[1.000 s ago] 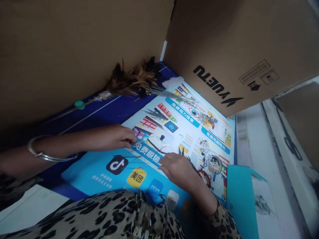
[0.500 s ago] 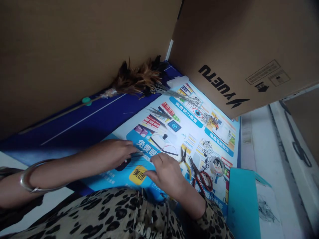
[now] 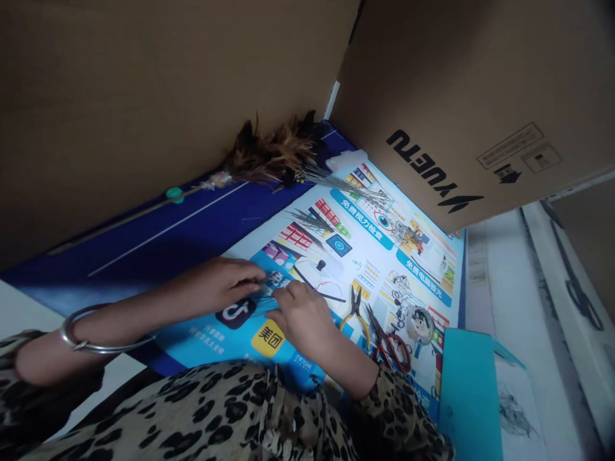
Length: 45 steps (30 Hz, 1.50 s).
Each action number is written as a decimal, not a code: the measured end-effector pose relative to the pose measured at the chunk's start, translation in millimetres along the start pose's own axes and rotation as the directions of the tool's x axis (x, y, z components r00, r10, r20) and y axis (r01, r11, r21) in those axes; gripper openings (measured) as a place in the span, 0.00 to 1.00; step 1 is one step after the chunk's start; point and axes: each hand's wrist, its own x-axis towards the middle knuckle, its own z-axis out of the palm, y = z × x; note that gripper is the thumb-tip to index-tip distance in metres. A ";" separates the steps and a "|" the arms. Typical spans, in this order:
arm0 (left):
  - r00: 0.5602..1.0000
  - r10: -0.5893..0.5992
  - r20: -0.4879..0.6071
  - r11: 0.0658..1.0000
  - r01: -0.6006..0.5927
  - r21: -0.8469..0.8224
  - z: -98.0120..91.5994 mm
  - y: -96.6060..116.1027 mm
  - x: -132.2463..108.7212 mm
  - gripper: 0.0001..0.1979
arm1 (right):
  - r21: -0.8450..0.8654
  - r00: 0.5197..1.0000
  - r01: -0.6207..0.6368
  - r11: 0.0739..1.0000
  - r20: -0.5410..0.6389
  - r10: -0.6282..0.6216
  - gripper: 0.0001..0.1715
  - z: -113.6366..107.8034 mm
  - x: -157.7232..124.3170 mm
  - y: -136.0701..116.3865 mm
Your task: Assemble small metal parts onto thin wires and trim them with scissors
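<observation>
Over the lower left of the printed sheet [image 3: 298,269], my left hand [image 3: 237,282] pinches what looks like thin wire. Close by on the right, my right hand [image 3: 300,314] has its fingers bent together on the same fine strands; the fingertips nearly meet, and the exact grip is hidden. A small bunch of thin straight wires [image 3: 310,221] lies beyond the hands, with a longer wire bundle [image 3: 343,182] further back. To the right of my right hand lie yellow-handled pliers [image 3: 355,310] and red-handled scissors [image 3: 391,342].
A feather duster [image 3: 273,153] lies along the left cardboard wall [image 3: 168,83]; another cardboard wall [image 3: 480,83] stands at the right. Bent wire pieces [image 3: 398,282] lie near a round cartoon-faced item [image 3: 423,325]. A teal box [image 3: 468,384] sits at the right edge.
My right hand has moved left, closer to my left hand, and its fingers have drawn in. My left hand has shifted slightly up and right. The view has shifted a little.
</observation>
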 end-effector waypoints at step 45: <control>0.840 -0.428 -0.333 0.861 0.268 -0.432 -9.9 11.1 -6.1 0.20 | -0.238 1.000 0.006 0.971 -0.026 -0.012 0.24 -4.6 -22.8 0.5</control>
